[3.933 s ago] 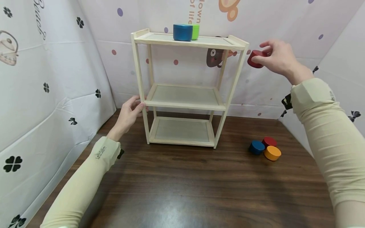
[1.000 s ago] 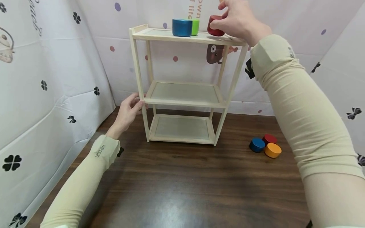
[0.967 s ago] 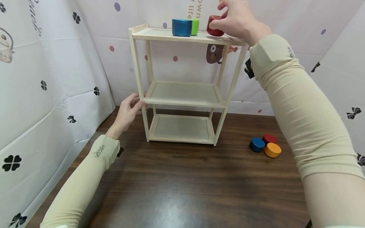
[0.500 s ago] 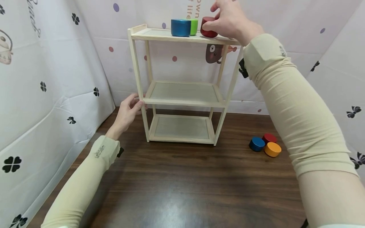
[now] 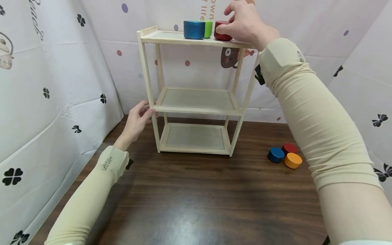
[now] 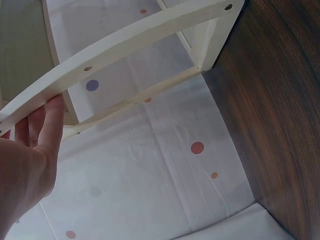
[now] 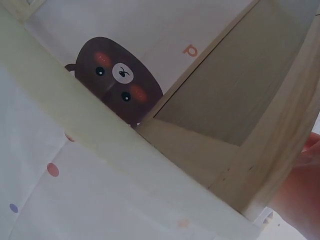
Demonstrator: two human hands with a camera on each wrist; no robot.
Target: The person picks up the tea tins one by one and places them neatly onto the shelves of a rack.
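Note:
A three-tier pale wooden shelf rack (image 5: 199,110) stands on the dark table. My left hand (image 5: 136,119) holds its left front post at the middle tier, thumb in front and fingers behind; the left wrist view shows the fingertips (image 6: 56,104) under the wooden bar. At the top board's right part, my right hand (image 5: 248,27) pinches a short red cylinder (image 5: 221,34), its base right at the board. Left of it a blue cylinder (image 5: 194,30) partly covers a green cylinder (image 5: 208,30). In the right wrist view the rack hides most of the right hand (image 7: 300,185).
On the table (image 5: 196,197), right of the rack, another blue cylinder (image 5: 276,155), a second red cylinder (image 5: 289,148) and an orange cylinder (image 5: 292,161) are clustered together. Printed white cloth (image 5: 306,85) hangs behind and along both sides.
From the rack's right side, my right hand has carried the red cylinder leftward over the top board, then slightly lower and closer to the green one. My left hand stays on the post.

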